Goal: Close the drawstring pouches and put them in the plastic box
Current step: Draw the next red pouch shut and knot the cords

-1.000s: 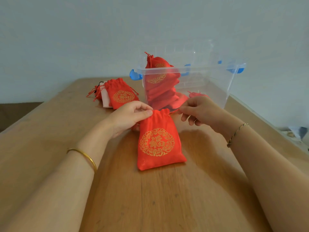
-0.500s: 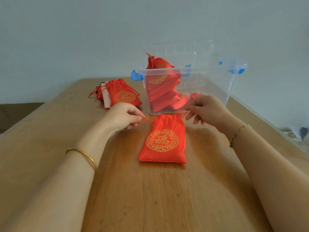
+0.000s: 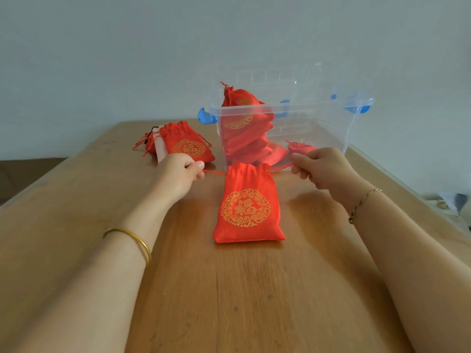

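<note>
A red drawstring pouch (image 3: pixel 248 207) with a round gold emblem is laid flat on the wooden surface (image 3: pixel 254 301), just in front of the clear plastic box (image 3: pixel 318 123), with its gathered mouth turned toward the box. The left cord (image 3: pixel 215 172) is pinched by the left grip (image 3: pixel 182 171), and the right cord (image 3: pixel 280 169) is pinched by the right grip (image 3: pixel 323 166). Both cords are drawn outward from the puckered mouth. Inside the box, several stacked pouches (image 3: pixel 242 133) are leaned against its left wall, the topmost reaching above the rim, and a small pouch (image 3: pixel 300 147) is seen low down, behind the right grip. A further pouch (image 3: pixel 187 145) is laid on the surface left of the box, partly hidden by the left grip. A gold bangle (image 3: pixel 132 238) is worn on the left wrist and a braided bracelet (image 3: pixel 364 202) on the right.
</note>
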Motion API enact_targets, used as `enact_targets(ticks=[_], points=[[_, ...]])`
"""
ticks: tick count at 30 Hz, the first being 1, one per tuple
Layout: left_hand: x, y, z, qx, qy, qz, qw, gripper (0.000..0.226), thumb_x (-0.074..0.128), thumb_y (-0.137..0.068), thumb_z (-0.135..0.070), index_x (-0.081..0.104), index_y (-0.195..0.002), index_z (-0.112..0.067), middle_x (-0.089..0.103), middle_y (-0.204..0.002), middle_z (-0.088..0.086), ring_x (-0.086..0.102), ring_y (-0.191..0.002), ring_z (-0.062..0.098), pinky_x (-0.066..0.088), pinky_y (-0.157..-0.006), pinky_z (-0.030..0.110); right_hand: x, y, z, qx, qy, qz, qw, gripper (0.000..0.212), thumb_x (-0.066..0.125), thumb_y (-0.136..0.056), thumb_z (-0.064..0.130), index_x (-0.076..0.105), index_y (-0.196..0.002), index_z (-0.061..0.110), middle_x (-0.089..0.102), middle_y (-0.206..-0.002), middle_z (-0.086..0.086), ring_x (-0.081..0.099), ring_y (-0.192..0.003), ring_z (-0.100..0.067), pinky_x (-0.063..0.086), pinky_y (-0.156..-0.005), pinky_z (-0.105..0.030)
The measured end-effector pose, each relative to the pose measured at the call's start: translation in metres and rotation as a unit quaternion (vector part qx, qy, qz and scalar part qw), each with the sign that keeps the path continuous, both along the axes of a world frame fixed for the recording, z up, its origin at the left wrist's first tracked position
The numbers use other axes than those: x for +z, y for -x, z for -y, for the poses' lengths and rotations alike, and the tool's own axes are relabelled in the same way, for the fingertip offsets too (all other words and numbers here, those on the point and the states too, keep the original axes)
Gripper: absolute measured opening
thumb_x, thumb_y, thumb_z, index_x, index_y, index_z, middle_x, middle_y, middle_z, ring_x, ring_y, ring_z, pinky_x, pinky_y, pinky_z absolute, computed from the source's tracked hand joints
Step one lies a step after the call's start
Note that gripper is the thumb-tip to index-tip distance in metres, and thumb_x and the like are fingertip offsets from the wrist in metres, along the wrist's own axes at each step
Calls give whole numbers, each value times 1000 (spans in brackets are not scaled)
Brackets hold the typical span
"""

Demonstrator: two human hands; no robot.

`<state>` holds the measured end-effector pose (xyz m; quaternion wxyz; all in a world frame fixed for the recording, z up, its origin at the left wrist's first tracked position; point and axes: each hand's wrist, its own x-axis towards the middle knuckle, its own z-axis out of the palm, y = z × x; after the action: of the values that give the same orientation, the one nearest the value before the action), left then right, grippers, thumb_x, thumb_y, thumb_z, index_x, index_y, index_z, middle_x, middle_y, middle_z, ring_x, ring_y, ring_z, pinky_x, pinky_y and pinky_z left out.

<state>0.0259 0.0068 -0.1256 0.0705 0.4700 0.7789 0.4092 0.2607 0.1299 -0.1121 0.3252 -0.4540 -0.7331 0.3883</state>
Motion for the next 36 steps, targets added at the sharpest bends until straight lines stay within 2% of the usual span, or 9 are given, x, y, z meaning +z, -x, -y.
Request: enact_targets(ticks=[2,6,14,17,21,23,28,33,36], points=[[1,0,-1,17,-1,21,1000,36,46,-94,-30,62,-66,-14,61,-105,15,52,-72,16,43,-70,30,0,-1,0,-6,62,-30,998,31,56,-90,29,63,-66,10,45,-55,0,32,-45,-10,24,-37,-16],[4,-1,-2,69,-24,104,992,38,42,-95,-26,55,-61,-14,47,-64,3,43,-60,19,36,-62,30,0,-2,0,-24,126,-82,988,29,58,-90,25,60,-66,8,41,-56,-1,29,-47,-11,21,-34,-15],[13,0,-1,123,-110,275,947,28,42,-89,-15,47,-61,-14,43,-59,1,31,-47,12,26,-44,23,2,-7,-9,-150,34,-110,982,26,59,-82,17,60,-57,10,46,-55,-5,36,-49,-18,33,-48,-28],[26,-6,1,49,-151,372,914,32,44,-93,-21,43,-62,-18,54,-63,-1,45,-48,9,36,-44,19,14,-7,-4,-140,-26,-148,979,30,56,-84,19,60,-56,11,52,-53,3,41,-51,-12,34,-51,-25],[54,-25,0,-154,-214,459,848,39,37,-98,-32,39,-61,-20,73,-85,-2,68,-82,10,47,-68,22,41,0,15,-56,-75,-198,976,32,56,-88,19,60,-57,11,53,-42,11,40,-35,0,32,-38,-11],[71,-38,-3,-203,-210,447,845,40,35,-99,-33,41,-62,-19,73,-80,-2,69,-81,12,49,-69,23,58,9,22,-15,-102,-197,975,34,56,-89,21,60,-56,13,53,-42,10,38,-36,-2,31,-37,-14],[104,-62,-14,-219,-201,377,877,33,40,-98,-26,57,-74,-11,61,-59,-2,54,-50,10,47,-59,25,99,31,29,48,-149,-196,968,33,56,-88,22,63,-58,12,53,-37,15,41,-36,0,31,-44,-15],[112,-66,-17,-259,-164,302,903,17,54,-90,-15,65,-90,-2,56,-68,1,48,-55,8,47,-56,19,112,43,26,67,-145,-209,965,36,58,-87,24,62,-52,19,51,-41,10,38,-39,-3,31,-45,-20],[111,-65,-20,-256,-140,200,935,16,63,-84,-11,66,-92,3,52,-66,4,46,-55,11,42,-63,27,111,48,28,78,-148,-201,965,36,58,-87,23,62,-51,17,51,-47,6,37,-39,-5,31,-43,-19]])
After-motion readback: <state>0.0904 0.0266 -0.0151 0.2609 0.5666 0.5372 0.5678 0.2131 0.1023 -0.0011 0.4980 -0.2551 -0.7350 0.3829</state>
